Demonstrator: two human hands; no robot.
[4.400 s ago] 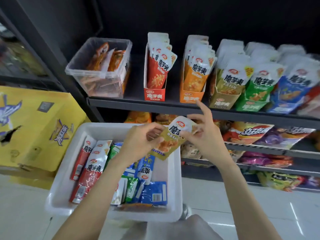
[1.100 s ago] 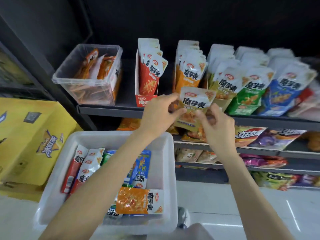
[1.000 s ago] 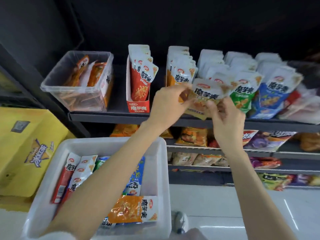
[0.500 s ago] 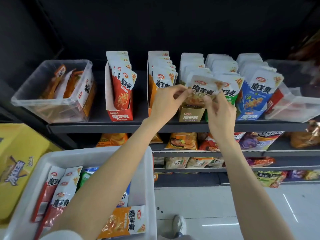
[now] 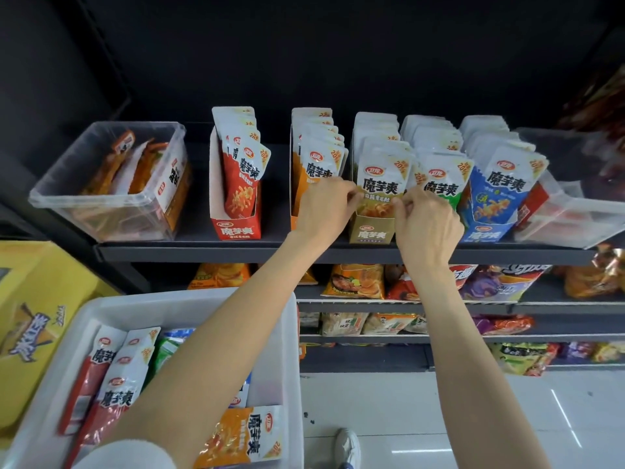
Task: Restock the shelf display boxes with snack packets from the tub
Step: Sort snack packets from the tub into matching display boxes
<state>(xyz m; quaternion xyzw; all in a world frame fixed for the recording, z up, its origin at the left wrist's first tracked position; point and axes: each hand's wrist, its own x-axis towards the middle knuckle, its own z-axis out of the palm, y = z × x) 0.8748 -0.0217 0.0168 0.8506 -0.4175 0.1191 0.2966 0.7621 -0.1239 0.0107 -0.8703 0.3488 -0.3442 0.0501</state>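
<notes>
A tan-and-white snack packet stands upright at the front of the tan display box on the upper shelf. My left hand pinches its left edge and my right hand pinches its right edge. Red, orange, green and blue display boxes stand in the same row, each holding packets. The white tub sits low at the left, under my left forearm, with red, green, blue and orange packets lying in it.
A clear plastic bin with orange packets is at the shelf's left end, another clear bin at its right end. Lower shelves hold chip bags. A yellow carton stands left of the tub. My shoe is on the white floor.
Both hands lifted the tan packet from above the tub up to the shelf and lowered it into the front of the tan box. The view has swung up and to the right.
</notes>
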